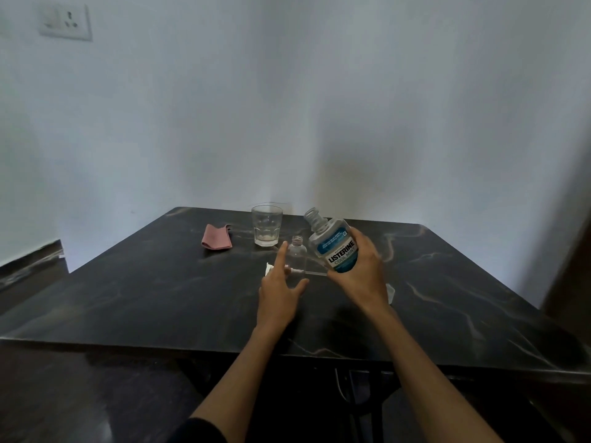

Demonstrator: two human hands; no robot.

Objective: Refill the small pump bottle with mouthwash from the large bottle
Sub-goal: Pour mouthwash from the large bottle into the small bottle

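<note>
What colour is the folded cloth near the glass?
Dusty pink cloth, plain; seen in the head view.

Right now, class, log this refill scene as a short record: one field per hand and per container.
left hand: open, reaching toward small bottle
right hand: grips large mouthwash bottle
large mouthwash bottle: uncapped, tilted left
small bottle: upright, open neck, looks empty
pump top: lying on table
glass: upright, behind small bottle

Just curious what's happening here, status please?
Right hand grips uncapped Listerine bottle, tilted left. Left hand open, reaching for small open bottle. Pump head lies on table beside it. Nothing blocking.
</note>
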